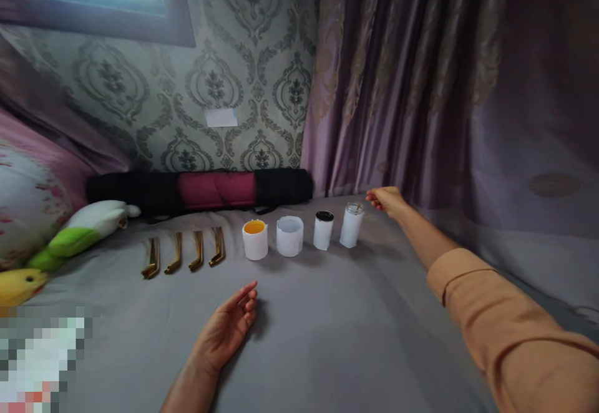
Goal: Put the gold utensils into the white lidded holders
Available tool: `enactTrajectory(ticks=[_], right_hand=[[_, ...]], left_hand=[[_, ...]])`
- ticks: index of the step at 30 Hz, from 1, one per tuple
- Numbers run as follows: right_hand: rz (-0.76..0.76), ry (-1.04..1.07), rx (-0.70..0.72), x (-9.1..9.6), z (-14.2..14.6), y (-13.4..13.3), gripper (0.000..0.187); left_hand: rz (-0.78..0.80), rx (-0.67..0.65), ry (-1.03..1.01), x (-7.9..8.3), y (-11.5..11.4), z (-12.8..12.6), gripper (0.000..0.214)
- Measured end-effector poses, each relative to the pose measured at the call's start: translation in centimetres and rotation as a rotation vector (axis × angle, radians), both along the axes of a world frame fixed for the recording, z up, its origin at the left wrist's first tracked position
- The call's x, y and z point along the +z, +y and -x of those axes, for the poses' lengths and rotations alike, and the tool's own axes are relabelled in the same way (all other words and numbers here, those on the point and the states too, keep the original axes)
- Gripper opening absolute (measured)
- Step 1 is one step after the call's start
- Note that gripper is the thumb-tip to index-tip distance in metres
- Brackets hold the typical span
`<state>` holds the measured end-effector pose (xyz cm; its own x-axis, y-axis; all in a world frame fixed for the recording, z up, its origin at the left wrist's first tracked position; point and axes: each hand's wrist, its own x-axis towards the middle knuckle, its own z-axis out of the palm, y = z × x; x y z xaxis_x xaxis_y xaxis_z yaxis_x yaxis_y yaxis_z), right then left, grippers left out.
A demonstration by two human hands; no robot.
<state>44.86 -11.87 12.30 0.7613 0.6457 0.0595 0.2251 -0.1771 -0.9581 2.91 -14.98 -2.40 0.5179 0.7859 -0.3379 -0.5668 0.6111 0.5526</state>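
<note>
My right hand [386,201] is just right of the rim of a tall white-wrapped container [350,229], its fingers pinched together. A tiny brownish bit shows at that rim, and I cannot make out what, if anything, the fingers hold. My left hand [231,322] rests palm up over the grey sheet with loosely curled fingers, holding nothing. Beyond it stand a white-wrapped cup with an orange inside [255,246], a wide white cup [289,238] and a narrower white-wrapped container with a dark top [322,233]. Left of these lie several gold-brown bent pieces, one of them a slim bundle [196,252].
Behind the row, a black and maroon rolled bag [218,189] lies along the wall. A green and white plush toy [87,229] and a yellow plush toy [21,287] are at the left. Purple curtains [388,76] hang behind my right hand.
</note>
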Motion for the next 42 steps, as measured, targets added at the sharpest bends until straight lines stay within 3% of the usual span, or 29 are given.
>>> enactTrajectory(ticks=[14, 21, 30, 42], right_hand=[[-0.036, 0.043, 0.081, -0.2, 2.0, -2.5, 0.006], [-0.035, 0.066, 0.185, -1.2, 5.4, -4.5, 0.01], [0.058, 0.126, 0.409, -4.8, 12.1, -6.0, 0.015], [0.162, 0.236, 0.719, -11.0, 21.6, -5.6, 0.027]], left_hand=[[0.007, 0.005, 0.019, 0.5, -0.4, -0.1, 0.022], [0.002, -0.008, -0.01, 0.4, -0.3, 0.0, 0.019], [0.023, -0.011, -0.075, 0.4, 0.0, 0.2, 0.014], [0.023, -0.007, -0.112, 0.3, 0.1, 0.2, 0.013]])
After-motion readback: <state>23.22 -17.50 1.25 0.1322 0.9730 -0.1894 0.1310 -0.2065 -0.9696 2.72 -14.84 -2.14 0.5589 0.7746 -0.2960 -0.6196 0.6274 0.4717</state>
